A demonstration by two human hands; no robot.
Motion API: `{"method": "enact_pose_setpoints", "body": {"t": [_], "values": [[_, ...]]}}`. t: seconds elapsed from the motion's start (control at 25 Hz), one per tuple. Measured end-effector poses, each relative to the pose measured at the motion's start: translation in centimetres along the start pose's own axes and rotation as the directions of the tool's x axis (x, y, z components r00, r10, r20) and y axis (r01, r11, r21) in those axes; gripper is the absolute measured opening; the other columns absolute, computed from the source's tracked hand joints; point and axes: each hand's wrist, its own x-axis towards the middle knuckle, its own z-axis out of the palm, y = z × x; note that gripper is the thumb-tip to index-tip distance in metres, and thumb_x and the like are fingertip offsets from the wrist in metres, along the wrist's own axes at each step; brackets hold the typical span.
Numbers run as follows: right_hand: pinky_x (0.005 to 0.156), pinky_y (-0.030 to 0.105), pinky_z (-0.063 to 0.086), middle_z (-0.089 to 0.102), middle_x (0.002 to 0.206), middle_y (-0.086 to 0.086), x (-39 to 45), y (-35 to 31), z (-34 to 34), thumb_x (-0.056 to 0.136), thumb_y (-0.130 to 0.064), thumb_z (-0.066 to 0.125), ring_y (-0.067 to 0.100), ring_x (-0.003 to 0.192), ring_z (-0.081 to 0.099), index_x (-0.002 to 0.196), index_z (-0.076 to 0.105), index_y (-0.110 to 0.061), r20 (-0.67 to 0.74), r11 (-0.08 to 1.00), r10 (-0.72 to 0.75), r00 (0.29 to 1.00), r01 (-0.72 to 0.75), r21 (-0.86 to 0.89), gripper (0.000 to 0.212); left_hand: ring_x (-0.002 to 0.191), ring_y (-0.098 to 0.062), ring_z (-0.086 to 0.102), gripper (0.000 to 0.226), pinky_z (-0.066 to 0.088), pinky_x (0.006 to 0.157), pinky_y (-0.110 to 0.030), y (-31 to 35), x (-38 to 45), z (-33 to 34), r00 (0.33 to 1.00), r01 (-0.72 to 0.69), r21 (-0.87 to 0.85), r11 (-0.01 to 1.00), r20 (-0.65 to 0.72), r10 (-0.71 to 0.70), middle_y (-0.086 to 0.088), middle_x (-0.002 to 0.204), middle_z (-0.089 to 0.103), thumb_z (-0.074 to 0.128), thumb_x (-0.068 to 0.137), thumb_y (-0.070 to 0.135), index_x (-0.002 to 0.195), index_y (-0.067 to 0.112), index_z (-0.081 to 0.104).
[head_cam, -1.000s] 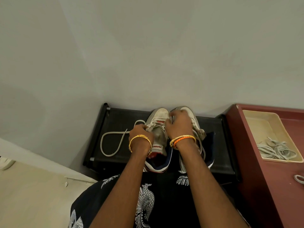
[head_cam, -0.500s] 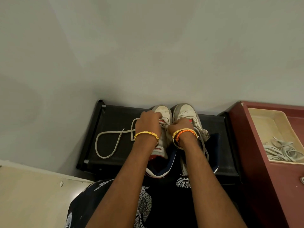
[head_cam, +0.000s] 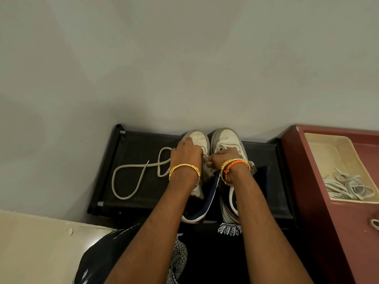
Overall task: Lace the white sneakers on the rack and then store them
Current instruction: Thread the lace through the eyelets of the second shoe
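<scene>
Standing side by side at the middle of the black rack point(head_cam: 131, 144), against its far edge by the wall, two white sneakers point(head_cam: 225, 138) point toes to the wall, heels overhanging the near edge. Left sneaker point(head_cam: 198, 138): white toe cap, navy lining at the collar, tongue area hidden under the hands. Right sneaker point(head_cam: 226, 137): white toe cap, scuffed, laced part mostly covered.

Left hand point(head_cam: 184, 154): lies over the left sneaker's eyelet area, fingers curled down; they appear to pinch the loose lace point(head_cam: 131, 167), though the fingertips are hidden. Gold bangle point(head_cam: 184, 170) at the wrist.

Right hand point(head_cam: 222, 157): placed between the two sneakers, fingers curled and pinching the left sneaker's tongue or lace; which one cannot be told. Gold bangle and orange thread band point(head_cam: 234, 166) at the wrist.

Loose lace: white, flat, running from under the left hand out over the left half of the rack in a crossed loop, its large bend near the rack's near-left corner.

Beside the rack's right edge: maroon cabinet point(head_cam: 328, 222) carrying a cream tray point(head_cam: 328, 148); a tangle of spare white laces point(head_cam: 348, 185) lies at the tray's near end.

Person's dark printed garment point(head_cam: 194, 253) at the bottom.
</scene>
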Motion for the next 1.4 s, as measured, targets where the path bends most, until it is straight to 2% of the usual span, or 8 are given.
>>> {"method": "enact_pose_setpoints", "body": {"t": [0.2,0.44,0.56,0.68,0.84,0.96,1.28,1.4], "values": [[0.049,0.005,0.045,0.068,0.106,0.01,-0.7,-0.2,-0.7,0.085,0.006,0.06,0.008,0.065,0.057,0.112,0.066,0.005,0.038,1.0,-0.01,0.999,0.009,0.02,0.027,0.122,-0.028,0.042,0.038,0.045,0.097,-0.041,0.0,0.1,0.7,0.995,0.053,-0.155,0.986,-0.074,-0.065,-0.009,0.135,0.042,0.064,0.088,0.023,0.124,0.014,0.058],[0.06,0.01,0.048,0.069,0.107,0.009,-0.8,-0.2,-0.7,0.082,0.008,0.06,0.008,0.068,0.056,0.11,0.066,0.004,0.017,0.998,0.012,1.0,-0.013,0.064,0.029,0.109,-0.025,0.054,0.023,0.049,0.089,-0.036,-0.5,0.0,0.7,0.988,0.086,-0.296,0.951,-0.099,-0.121,-0.005,0.117,0.059,0.054,0.094,0.022,0.114,0.015,0.064],[0.042,0.005,0.039,0.069,0.102,0.008,-1.0,-0.2,-0.6,0.083,0.005,0.061,0.002,0.061,0.051,0.109,0.068,0.001,0.028,0.999,0.013,1.0,-0.014,0.052,0.027,0.09,-0.02,0.062,0.01,0.051,0.082,-0.031,-2.5,0.1,0.6,0.881,0.324,-0.753,0.573,0.02,-0.472,-0.006,0.101,0.067,0.063,0.088,0.014,0.096,0.01,0.067],[0.06,0.016,0.046,0.07,0.105,0.008,-0.8,-0.2,-0.4,0.083,0.002,0.062,0.01,0.074,0.058,0.108,0.069,-0.001,0.015,1.0,0.012,1.0,-0.012,0.019,0.026,0.084,-0.019,0.063,0.012,0.053,0.082,-0.032,-3.5,-0.1,0.0,0.868,0.386,-0.898,0.213,0.275,-0.412,-0.015,0.103,0.068,0.061,0.084,-0.002,0.087,0.009,0.066],[0.075,0.026,0.052,0.068,0.103,0.009,-0.7,-0.2,-0.3,0.084,0.003,0.058,0.018,0.089,0.062,0.106,0.067,0.002,0.02,1.0,0.018,1.0,-0.017,-0.015,0.024,0.11,-0.025,0.052,0.022,0.046,0.094,-0.034,-3.0,-0.6,-0.6,0.992,0.116,-0.606,0.787,0.027,-0.125,-0.007,0.12,0.059,0.055,0.087,0.006,0.095,0.017,0.072],[0.061,0.024,0.051,0.066,0.089,0.01,-0.7,-0.3,-0.1,0.08,0.003,0.06,0.015,0.071,0.058,0.101,0.068,0.003,0.003,0.999,0.047,0.999,-0.047,0.023,0.023,0.126,-0.027,0.035,0.034,0.036,0.104,-0.042,-2.5,-0.7,-0.7,0.995,0.041,-0.27,0.962,0.098,-0.015,-0.006,0.136,0.039,0.061,0.086,0.035,0.119,0.027,0.063],[0.079,0.038,0.056,0.068,0.086,0.017,-0.2,0.0,0.4,0.078,0.004,0.062,0.022,0.074,0.06,0.093,0.068,0.005,-0.036,0.992,0.065,0.997,-0.06,0.112,0.016,0.132,-0.024,0.028,0.023,0.024,0.106,-0.046,-1.3,-0.4,-0.6,0.986,0.165,-0.317,0.934,0.041,-0.161,0.0,0.144,0.03,0.062,0.088,0.032,0.111,0.029,0.069],[0.07,0.034,0.056,0.068,0.087,0.015,-0.5,-0.2,0.2,0.078,0.005,0.062,0.021,0.073,0.06,0.089,0.065,0.005,-0.031,0.994,0.065,0.997,-0.062,0.086,0.012,0.129,-0.02,0.035,0.006,0.024,0.106,-0.044,-3.2,-0.8,-1.3,0.949,0.234,-0.656,0.718,-0.005,-0.315,0.004,0.14,0.035,0.067,0.084,0.025,0.087,0.026,0.072]]}}
